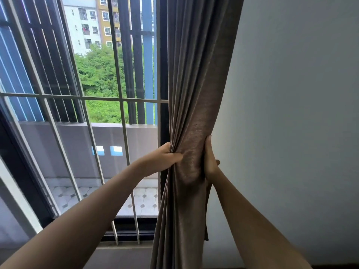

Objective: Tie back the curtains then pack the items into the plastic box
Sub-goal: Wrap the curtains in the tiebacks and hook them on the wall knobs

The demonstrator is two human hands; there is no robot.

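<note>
Curtain (194, 113) clamped by left hand (165, 158) and right hand (209, 162), fingers curled round folds; bunch best squeezed tight until tied.

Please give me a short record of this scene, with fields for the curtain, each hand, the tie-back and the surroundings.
curtain: the curtain, brown-grey, is gathered into one bundle at the window's right edge
left hand: the left hand grips the bundle's left side, thumb across the front folds
right hand: the right hand lies against the bundle's right side; whether its fingers curl behind is hidden
tie-back: none visible around the bundle
surroundings: white window bars to the left, plain wall to the right
plastic box: not in view
</note>
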